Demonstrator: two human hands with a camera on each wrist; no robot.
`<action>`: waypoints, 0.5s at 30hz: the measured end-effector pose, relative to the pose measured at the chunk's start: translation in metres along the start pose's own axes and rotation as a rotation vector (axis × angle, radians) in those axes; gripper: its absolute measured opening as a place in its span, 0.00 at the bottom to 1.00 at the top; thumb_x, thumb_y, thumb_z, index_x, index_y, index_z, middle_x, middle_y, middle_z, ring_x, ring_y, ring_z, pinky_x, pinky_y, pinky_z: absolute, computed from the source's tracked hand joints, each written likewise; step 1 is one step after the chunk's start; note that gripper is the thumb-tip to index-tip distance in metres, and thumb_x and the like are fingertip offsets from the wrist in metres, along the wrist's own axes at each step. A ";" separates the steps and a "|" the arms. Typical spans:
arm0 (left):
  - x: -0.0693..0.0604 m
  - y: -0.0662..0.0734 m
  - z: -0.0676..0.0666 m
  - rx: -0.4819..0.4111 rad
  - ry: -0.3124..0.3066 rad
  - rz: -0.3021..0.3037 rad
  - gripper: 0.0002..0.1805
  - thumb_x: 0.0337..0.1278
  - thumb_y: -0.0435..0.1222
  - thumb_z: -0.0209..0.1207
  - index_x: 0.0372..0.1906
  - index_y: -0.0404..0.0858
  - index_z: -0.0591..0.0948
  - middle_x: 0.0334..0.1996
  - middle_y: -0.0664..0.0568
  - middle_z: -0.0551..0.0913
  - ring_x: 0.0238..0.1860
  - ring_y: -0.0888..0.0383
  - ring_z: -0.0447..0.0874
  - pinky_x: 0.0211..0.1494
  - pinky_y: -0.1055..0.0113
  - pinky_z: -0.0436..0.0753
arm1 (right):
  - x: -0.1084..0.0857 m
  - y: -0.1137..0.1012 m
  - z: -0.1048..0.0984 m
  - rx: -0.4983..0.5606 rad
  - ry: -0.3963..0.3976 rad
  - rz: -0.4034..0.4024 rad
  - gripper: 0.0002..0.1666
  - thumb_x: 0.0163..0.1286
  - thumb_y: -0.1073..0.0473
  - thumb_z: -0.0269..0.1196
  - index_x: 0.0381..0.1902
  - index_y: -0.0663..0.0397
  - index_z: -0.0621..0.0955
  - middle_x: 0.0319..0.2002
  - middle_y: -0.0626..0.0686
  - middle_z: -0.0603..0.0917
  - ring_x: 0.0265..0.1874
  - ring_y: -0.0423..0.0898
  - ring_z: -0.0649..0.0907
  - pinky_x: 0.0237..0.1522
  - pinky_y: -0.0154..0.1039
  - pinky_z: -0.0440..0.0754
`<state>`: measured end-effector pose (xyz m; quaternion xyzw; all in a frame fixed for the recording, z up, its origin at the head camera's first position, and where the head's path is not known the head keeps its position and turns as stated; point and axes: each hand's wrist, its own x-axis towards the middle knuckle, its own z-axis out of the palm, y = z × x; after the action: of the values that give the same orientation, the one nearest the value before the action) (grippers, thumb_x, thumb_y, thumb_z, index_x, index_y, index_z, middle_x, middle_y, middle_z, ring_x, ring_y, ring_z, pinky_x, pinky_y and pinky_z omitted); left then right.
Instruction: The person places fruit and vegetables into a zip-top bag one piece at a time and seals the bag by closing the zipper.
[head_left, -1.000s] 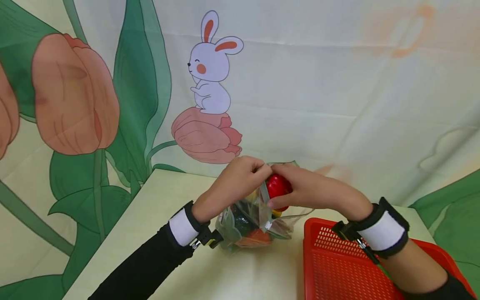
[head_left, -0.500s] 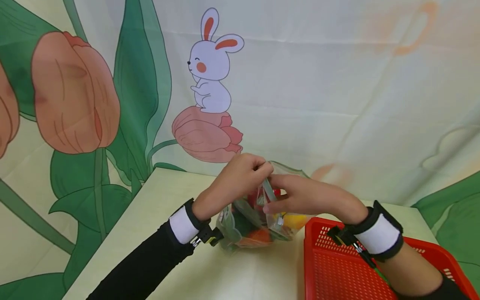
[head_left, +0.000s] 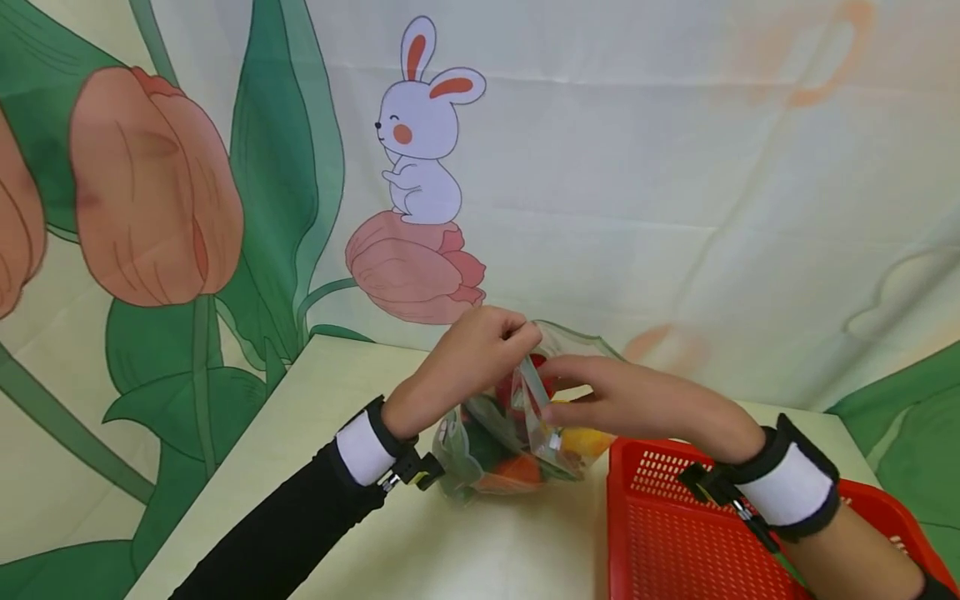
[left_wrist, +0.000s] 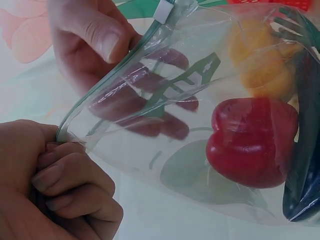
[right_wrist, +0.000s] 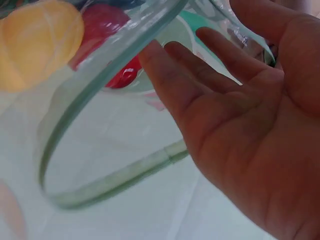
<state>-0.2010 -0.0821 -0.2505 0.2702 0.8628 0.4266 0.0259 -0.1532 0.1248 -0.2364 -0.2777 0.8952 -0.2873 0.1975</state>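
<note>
A clear zip bag (head_left: 459,477) with a pale green edge stands on the table. My left hand (head_left: 483,354) grips one end of its mouth with curled fingers. Through the plastic show a red bell pepper (left_wrist: 252,142), a yellow ribbed vegetable (left_wrist: 262,57), a long dark vegetable (left_wrist: 304,135) and something orange (head_left: 517,471). My right hand (head_left: 630,396) is at the bag's mouth, holding nothing. Its extended fingers (right_wrist: 175,82) reach inside, while its thumb (left_wrist: 107,42) stays outside. A white slider (left_wrist: 163,11) sits on the zip near that thumb.
A red perforated basket (head_left: 617,533) stands on the table to the right, below my right forearm. Behind the pale table (head_left: 360,375) hangs a cloth printed with tulips and a rabbit (head_left: 423,187).
The red pepper has gone from my right hand down into the bag, and the yellow vegetable shows farther right in it. My right hand then draws slightly right. The left keeps its grip.
</note>
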 end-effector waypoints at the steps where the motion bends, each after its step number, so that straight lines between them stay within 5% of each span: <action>1: 0.000 0.000 0.000 0.005 0.002 0.000 0.21 0.61 0.43 0.45 0.13 0.42 0.64 0.11 0.56 0.59 0.13 0.58 0.57 0.18 0.67 0.54 | -0.005 0.001 -0.002 -0.007 0.013 0.012 0.21 0.68 0.43 0.60 0.56 0.37 0.75 0.54 0.42 0.79 0.55 0.45 0.79 0.53 0.43 0.78; 8: -0.001 -0.001 -0.002 0.011 0.011 -0.002 0.22 0.62 0.44 0.46 0.13 0.41 0.65 0.12 0.55 0.58 0.14 0.58 0.57 0.19 0.67 0.55 | -0.055 0.018 -0.013 -0.021 0.138 0.136 0.21 0.68 0.39 0.57 0.57 0.33 0.76 0.55 0.40 0.80 0.56 0.44 0.80 0.51 0.41 0.80; 15: -0.001 -0.003 0.002 0.003 0.017 0.015 0.21 0.62 0.42 0.45 0.13 0.41 0.63 0.12 0.55 0.56 0.14 0.58 0.55 0.19 0.67 0.53 | -0.116 0.064 -0.009 -0.074 0.221 0.282 0.19 0.71 0.43 0.55 0.57 0.36 0.76 0.56 0.46 0.80 0.55 0.51 0.80 0.47 0.45 0.81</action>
<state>-0.2012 -0.0829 -0.2544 0.2733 0.8614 0.4278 0.0151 -0.0937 0.2432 -0.2469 -0.1232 0.9515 -0.2523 0.1257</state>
